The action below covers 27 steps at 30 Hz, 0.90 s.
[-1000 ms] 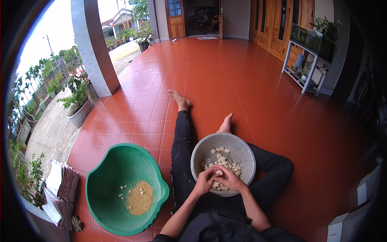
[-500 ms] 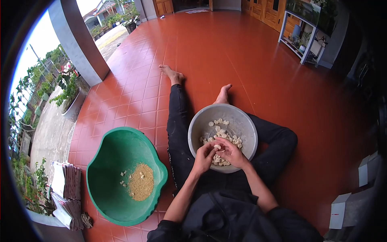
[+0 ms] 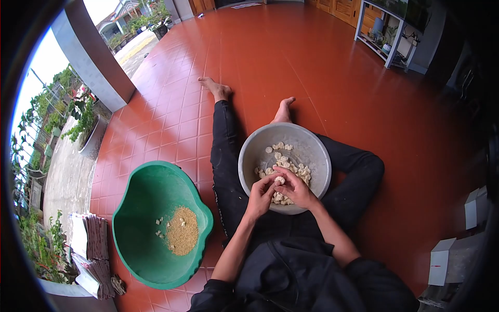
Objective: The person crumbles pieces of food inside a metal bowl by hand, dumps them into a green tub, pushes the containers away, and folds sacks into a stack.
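Note:
A round grey metal basin sits between my legs with many small whitish pieces in it. Over its near part my left hand and my right hand meet, their fingers closed around one pale piece. Loose whitish pieces lie on the basin's bottom beyond my hands. To the left stands a big green basin, holding a heap of yellowish-brown grains with a few pale bits on and beside it.
Stacks of bundled paper stand left of the green basin. My outstretched legs flank the grey basin on the red floor. White boxes are at the lower right, a potted plant and a pillar at the left, a tank stand at the upper right.
The whole view has shifted slightly, with the grey basin now higher in the picture. Both hands remain together over it, and the pale piece between their fingers shows more fully.

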{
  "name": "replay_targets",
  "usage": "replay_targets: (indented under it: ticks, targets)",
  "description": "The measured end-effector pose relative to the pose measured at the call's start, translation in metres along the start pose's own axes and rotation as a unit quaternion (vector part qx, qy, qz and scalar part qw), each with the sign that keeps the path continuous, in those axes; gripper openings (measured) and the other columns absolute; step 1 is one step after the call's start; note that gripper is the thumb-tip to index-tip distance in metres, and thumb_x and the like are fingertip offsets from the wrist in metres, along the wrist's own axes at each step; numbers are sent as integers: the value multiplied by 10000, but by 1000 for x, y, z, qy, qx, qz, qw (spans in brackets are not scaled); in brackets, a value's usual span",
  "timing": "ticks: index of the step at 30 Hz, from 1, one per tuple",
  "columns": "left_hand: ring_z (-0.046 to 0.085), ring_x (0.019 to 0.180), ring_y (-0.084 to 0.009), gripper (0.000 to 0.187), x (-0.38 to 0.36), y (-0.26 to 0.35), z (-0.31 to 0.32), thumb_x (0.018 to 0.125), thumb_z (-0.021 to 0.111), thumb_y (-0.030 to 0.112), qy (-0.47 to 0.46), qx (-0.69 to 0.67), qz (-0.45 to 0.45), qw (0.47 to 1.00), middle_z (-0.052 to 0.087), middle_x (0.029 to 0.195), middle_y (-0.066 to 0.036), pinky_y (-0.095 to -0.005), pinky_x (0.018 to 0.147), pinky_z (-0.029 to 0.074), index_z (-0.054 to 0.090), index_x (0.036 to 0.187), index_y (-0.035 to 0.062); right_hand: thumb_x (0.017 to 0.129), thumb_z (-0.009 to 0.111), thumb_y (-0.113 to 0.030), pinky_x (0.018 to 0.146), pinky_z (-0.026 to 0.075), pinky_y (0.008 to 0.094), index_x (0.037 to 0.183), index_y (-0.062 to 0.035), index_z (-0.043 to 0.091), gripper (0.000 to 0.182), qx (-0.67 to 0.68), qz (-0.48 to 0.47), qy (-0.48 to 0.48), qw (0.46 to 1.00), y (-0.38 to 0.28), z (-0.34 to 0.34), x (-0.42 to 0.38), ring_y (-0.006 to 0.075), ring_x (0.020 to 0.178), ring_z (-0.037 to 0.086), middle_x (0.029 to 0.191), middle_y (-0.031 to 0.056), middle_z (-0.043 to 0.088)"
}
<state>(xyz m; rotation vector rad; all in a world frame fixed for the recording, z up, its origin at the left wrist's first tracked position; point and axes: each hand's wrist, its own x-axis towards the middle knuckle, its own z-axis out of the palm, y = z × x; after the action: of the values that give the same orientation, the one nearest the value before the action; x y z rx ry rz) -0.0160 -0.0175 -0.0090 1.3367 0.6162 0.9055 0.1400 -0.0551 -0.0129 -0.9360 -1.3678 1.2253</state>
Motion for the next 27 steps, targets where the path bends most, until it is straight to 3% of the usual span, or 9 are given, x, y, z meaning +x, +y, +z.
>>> replay_targets:
  ticks: [8, 14, 16, 17, 19, 27]
  targets:
    - [600, 931, -102, 247, -1, 0, -2, 937, 550, 48, -10, -36, -14, 999, 650, 1010, -48, -243, 837, 475, 580, 1172, -19, 907, 625, -148, 892, 477, 278, 1375, -25, 373, 545, -25, -25, 5, 999, -2, 5, -2, 135, 1042, 565, 1183, 100, 553]
    - [596, 839, -96, 189, -7, 11, 1, 915, 537, -14, 0, 34, 2, 999, 655, 906, -56, -237, 748, 477, 592, 1094, -42, 903, 631, -164, 819, 508, 269, 1323, -25, 413, 494, -20, -42, -38, 998, -11, 4, 5, 123, 964, 587, 1129, 90, 570]
    - [600, 817, -102, 182, -9, 8, 1, 892, 513, -64, 13, 93, 16, 995, 657, 889, -66, -245, 727, 485, 602, 1049, -41, 909, 623, -160, 727, 526, 247, 1254, -31, 447, 409, 26, 86, -66, 994, -13, 0, 3, 99, 888, 589, 1063, 65, 572]
    - [600, 817, -102, 182, -9, 6, 2, 892, 513, -64, 13, 91, 15, 996, 657, 889, -66, -245, 727, 485, 602, 1049, -41, 909, 623, -161, 727, 526, 247, 1254, -31, 447, 409, 26, 88, -66, 994, -10, 2, 2, 99, 888, 589, 1063, 65, 572]
    - [600, 805, -105, 196, -9, 2, 4, 876, 496, -87, 21, 109, 42, 993, 658, 870, -70, -245, 715, 486, 612, 1026, -38, 917, 609, -150, 641, 529, 229, 1212, -36, 454, 352, 15, -19, -30, 999, 2, 6, 0, 82, 839, 586, 1015, 43, 562]
    - [578, 766, -93, 188, -12, -14, 5, 884, 494, -85, 15, 80, 9, 997, 651, 863, -58, -238, 681, 477, 610, 1021, -31, 913, 607, -137, 638, 571, 259, 1183, -31, 464, 323, 46, 11, 9, 999, 18, 9, -9, 95, 830, 590, 976, 39, 555]
